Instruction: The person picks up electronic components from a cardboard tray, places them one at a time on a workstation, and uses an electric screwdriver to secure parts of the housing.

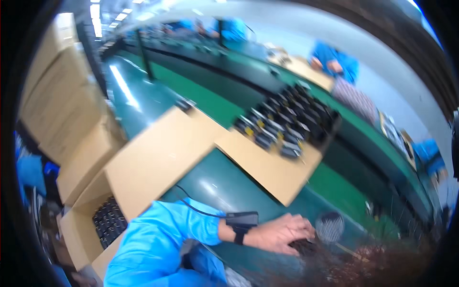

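Note:
My left hand point(279, 233) reaches right from a blue sleeve point(165, 229), palm down over the green bench point(229, 179). Its fingers and thumb curl around something dark that I cannot make out, partly behind blurred hair at the lower right. A small black boxy device point(242, 219) with a cable is strapped to this wrist. Just beyond the fingertips stands a round grey ribbed object point(330, 226). My right hand does not show. Farther off, a cardboard sheet point(282, 179) bears several rows of black boxy parts point(291, 115), some with yellow bits.
An open carton point(79, 234) at left holds rows of black parts point(110, 221); a wide cardboard panel point(162, 153) extends beside it. One black part point(185, 104) lies at the panel's far edge. Stacked cartons point(67, 105) rise behind. Across the green line sits a person in blue point(334, 62).

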Available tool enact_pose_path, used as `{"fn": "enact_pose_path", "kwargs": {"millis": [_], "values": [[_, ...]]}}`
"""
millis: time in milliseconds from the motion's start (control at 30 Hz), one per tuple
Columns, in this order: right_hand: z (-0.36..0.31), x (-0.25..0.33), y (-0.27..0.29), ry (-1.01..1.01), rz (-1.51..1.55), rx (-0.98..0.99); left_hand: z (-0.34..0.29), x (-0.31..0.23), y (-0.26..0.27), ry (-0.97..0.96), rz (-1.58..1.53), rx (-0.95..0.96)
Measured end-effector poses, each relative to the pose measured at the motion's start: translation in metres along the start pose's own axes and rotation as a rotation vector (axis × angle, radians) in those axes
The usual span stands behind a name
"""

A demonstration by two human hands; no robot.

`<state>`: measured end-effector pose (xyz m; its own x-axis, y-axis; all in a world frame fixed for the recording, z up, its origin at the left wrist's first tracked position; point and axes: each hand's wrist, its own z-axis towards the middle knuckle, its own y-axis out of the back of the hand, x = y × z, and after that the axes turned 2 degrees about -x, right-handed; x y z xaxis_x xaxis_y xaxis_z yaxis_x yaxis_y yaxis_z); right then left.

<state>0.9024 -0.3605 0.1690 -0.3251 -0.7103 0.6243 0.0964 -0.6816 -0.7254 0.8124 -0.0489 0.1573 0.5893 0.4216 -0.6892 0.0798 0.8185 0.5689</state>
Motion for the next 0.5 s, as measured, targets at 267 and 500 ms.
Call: {"fn": "enact_pose_path", "kwargs": {"millis": [267, 500], "values": [[0.003, -0.019, 0.000, -0.104, 0.016, 0.167, -0.067, -0.060, 0.078, 0.387, 0.634, -0.018], [0.004, -0.055, -0.021, -0.172, -0.022, 0.126, -0.115, -0.028, 0.032, 0.371, 0.632, 0.161]]}}
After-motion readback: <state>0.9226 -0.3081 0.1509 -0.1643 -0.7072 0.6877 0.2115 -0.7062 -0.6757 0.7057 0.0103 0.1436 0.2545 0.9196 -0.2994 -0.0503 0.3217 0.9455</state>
